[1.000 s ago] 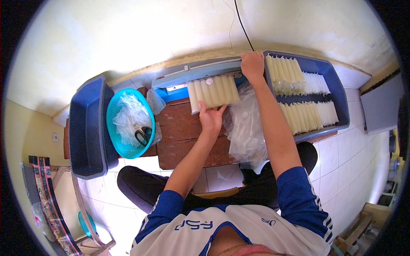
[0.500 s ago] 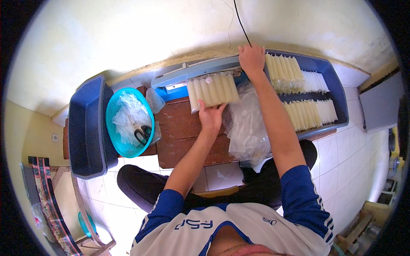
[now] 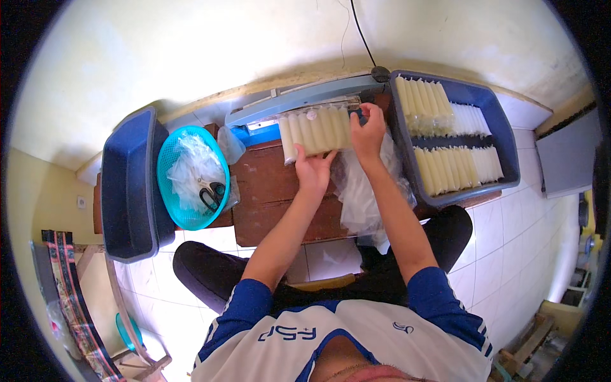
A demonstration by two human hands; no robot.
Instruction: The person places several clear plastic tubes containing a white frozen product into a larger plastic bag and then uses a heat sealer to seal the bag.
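Note:
A clear plastic pack of several pale yellow, stick-like tubes (image 3: 316, 132) lies against the front of a long blue-grey bag sealer (image 3: 299, 97). My left hand (image 3: 313, 170) grips the pack's near edge, with the thumb on top and the other fingers partly under it. At the pack's right end is my right hand (image 3: 368, 137), its fingers curled beside a small dark blue part. What those fingers hold is hidden. Just below my right hand lies a heap of clear plastic bags (image 3: 366, 197).
At right, a dark blue tub (image 3: 439, 198) holds rows of similar packs (image 3: 423, 105). To the left stand another blue tub (image 3: 127, 191) and a turquoise basket (image 3: 167, 191) with plastic scraps and black scissors (image 3: 212, 196). Everything rests on a brown wooden bench (image 3: 261, 216).
My right hand has come down from the right end of the sealer's bar to the right end of the pack, uncovering the bar's dark round tip. My left hand stays on the pack.

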